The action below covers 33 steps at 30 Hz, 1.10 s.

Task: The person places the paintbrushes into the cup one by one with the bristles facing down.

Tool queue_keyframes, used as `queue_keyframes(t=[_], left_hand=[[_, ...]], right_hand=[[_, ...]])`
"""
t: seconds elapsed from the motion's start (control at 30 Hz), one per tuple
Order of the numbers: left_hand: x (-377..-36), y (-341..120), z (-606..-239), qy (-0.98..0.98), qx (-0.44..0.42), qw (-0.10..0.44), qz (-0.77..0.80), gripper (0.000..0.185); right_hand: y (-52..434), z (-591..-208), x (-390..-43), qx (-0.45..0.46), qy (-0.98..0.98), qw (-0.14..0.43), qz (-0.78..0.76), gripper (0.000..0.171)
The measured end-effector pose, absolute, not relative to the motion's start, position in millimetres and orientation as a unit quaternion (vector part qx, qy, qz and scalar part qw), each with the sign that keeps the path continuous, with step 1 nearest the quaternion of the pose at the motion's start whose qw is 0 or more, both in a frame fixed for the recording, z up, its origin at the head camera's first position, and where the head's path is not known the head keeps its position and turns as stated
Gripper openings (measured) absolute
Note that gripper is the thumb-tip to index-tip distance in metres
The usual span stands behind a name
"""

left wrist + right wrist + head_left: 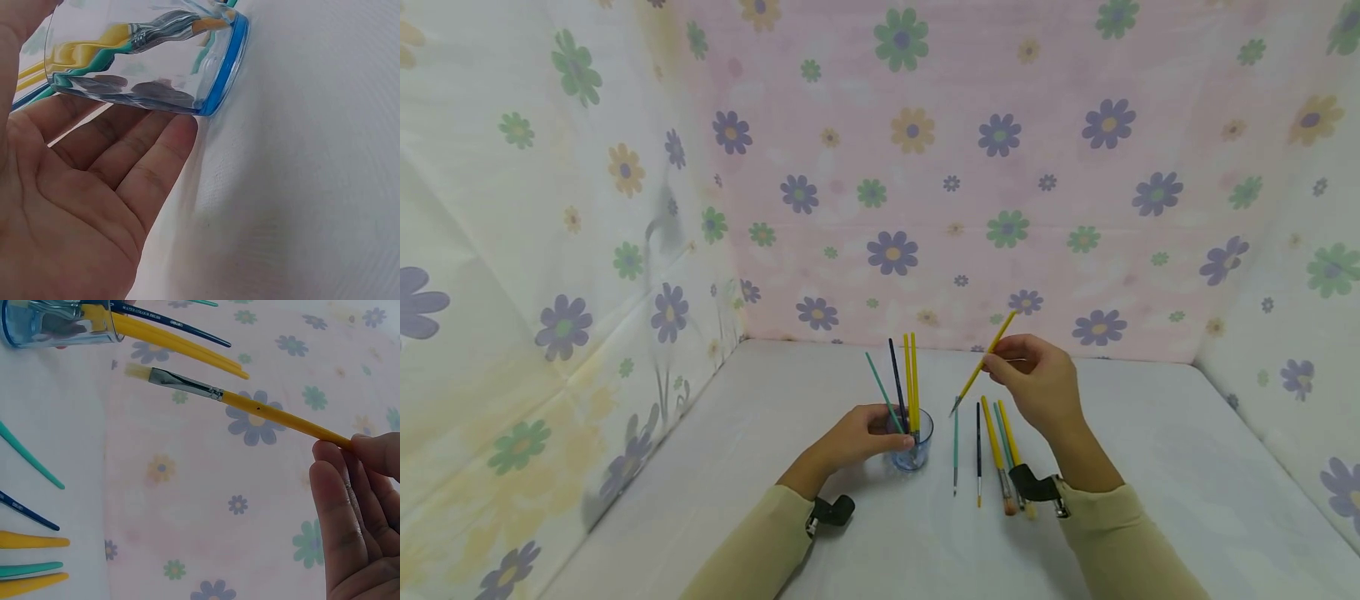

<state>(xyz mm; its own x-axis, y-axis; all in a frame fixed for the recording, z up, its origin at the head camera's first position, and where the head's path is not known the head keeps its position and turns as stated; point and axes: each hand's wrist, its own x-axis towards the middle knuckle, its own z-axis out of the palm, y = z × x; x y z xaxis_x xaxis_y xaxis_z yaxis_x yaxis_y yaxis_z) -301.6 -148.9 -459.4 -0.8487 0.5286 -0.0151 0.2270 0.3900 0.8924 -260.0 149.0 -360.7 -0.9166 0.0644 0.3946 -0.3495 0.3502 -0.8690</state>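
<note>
A clear glass (912, 454) with a blue base stands on the table, and my left hand (859, 437) grips it from the left, thumb in front. Inside the glass, bristles down, lean two yellow paintbrushes (914, 375), a dark blue paintbrush (897, 375) and a teal paintbrush (882, 383). Between thumb and fingers, my right hand (1037, 375) pinches a yellow paintbrush (275, 415) with a flat pale tip and a silver ferrule. That brush slants in the air to the right of the glass, its tip pointing down and left.
Right of the glass, several more paintbrushes lie side by side on the white table (865, 542): a teal brush (956, 450), a dark blue brush (978, 446), and yellow and teal ones (992, 433) near my right wrist. Flowered cloth walls (925, 192) enclose the back and sides.
</note>
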Motion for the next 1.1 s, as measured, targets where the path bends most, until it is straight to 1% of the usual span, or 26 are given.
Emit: queue_keyframes(t=[0.23, 0.43, 0.57, 0.77, 0.97, 1.1], left_hand=[[-303.1, -149.0, -461.3, 0.82, 0.236, 0.151, 0.499, 0.061], [-304.5, -147.6, -462.2, 0.825, 0.241, 0.156, 0.487, 0.062], [-304.8, -146.6, -462.4, 0.827, 0.242, 0.16, 0.482, 0.065], [-304.3, -145.7, -462.7, 0.825, 0.243, 0.165, 0.483, 0.069], [-304.2, -145.2, -463.5, 0.826, 0.246, 0.164, 0.481, 0.063], [-304.8, -145.2, -464.7, 0.826, 0.247, 0.161, 0.48, 0.055]], right_hand=[[142.4, -363.0, -258.7, 0.104, -0.799, 0.179, 0.565, 0.028], [136.5, -368.1, -260.6, 0.126, -0.796, 0.171, 0.567, 0.027], [132.2, -371.2, -260.8, 0.121, -0.8, 0.161, 0.565, 0.025], [127.8, -372.0, -258.4, 0.124, -0.8, 0.153, 0.567, 0.026], [126.7, -371.2, -257.0, 0.128, -0.796, 0.167, 0.568, 0.024], [123.8, -374.0, -257.9, 0.127, -0.798, 0.154, 0.569, 0.024]])
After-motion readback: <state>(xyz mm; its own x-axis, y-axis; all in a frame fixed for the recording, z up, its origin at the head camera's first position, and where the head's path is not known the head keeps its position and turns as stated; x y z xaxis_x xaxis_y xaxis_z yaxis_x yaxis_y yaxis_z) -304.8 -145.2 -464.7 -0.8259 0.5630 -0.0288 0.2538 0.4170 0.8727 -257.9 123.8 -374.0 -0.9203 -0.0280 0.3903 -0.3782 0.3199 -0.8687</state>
